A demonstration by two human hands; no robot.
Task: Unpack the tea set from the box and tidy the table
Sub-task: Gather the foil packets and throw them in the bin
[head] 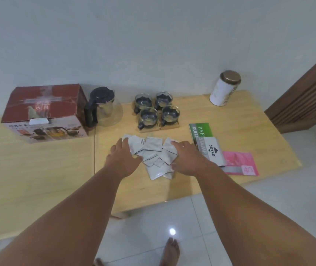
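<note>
Several silver sachets (154, 153) lie in a loose pile on the wooden table (249, 120). My left hand (123, 160) rests flat against the pile's left side. My right hand (187, 159) lies against its right side, fingers extended over the sachets. Behind the pile, several glass cups (156, 109) with black holders sit on wooden coasters. A glass teapot (103, 107) with a black lid and handle stands to their left. The red tea set box (44, 112) sits shut at the far left.
A white canister with a bronze lid (224, 89) stands at the back right. A green booklet (201, 132), a grey Joyko packet (214, 151) and a pink packet (240, 162) lie right of my hands. A wooden slatted panel (307, 96) rises at the right. White floor tiles lie below.
</note>
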